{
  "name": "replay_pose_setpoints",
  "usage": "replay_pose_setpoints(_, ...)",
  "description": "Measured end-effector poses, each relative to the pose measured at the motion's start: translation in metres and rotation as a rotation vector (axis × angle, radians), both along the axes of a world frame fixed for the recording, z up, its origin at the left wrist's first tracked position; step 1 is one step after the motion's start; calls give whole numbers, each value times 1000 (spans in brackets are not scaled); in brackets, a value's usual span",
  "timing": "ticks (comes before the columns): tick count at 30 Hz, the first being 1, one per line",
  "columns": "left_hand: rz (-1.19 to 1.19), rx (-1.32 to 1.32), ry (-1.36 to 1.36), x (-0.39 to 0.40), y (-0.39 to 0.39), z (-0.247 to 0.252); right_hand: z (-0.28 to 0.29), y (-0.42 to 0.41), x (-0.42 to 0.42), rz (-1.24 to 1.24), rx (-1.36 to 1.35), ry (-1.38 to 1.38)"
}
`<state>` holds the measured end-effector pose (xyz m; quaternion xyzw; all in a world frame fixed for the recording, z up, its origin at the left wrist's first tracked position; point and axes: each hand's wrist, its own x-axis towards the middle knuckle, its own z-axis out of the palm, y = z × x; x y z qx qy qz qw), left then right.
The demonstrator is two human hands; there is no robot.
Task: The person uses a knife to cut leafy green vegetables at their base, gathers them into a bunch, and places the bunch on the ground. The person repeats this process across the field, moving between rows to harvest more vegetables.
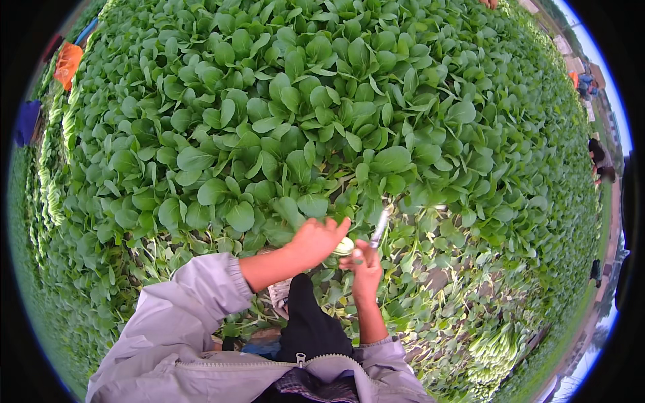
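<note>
My left hand [317, 242], somewhat blurred, is closed around a cut head of leafy greens, likely bok choy. The pale base of the head [344, 246] points towards my right hand, and its leaves are partly hidden behind my left hand. In my right hand [367, 269] is a knife [381, 225], its blade pointing up and away from me. The fingertips of that hand are close to the pale base; whether they touch it I cannot tell. Just beyond both hands stands a dense bed of growing greens [312, 111].
Loose trimmed leaves [428, 282] litter the ground around my shoe [278, 298]. Piled greens [496, 350] lie at lower right, with laid-out rows [53, 196] at far left near an orange bag [68, 65]. People [599, 158] are along the right edge; another person's hand [489, 3] shows at the top.
</note>
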<state>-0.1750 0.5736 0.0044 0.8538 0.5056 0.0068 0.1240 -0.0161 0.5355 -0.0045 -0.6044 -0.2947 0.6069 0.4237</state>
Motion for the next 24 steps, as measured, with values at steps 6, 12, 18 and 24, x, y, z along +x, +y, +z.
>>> replay_pose_setpoints(6, -15, -98, 439, -9, 33, -15, -50, -3, 19, 309, 47, -708)
replay_pose_setpoints(12, -64, 62, 182, -94, 10, -44, -67, 14, -7, 676, 66, -1055)
replay_pose_setpoints(18, -59, 26, 154, -97, -2, -39, -81, 31, -13, 712, 110, -1034)
replay_pose_setpoints(24, 2, 57, 115, -98, 2, -40, -78, 33, -15, 669, 231, -983)
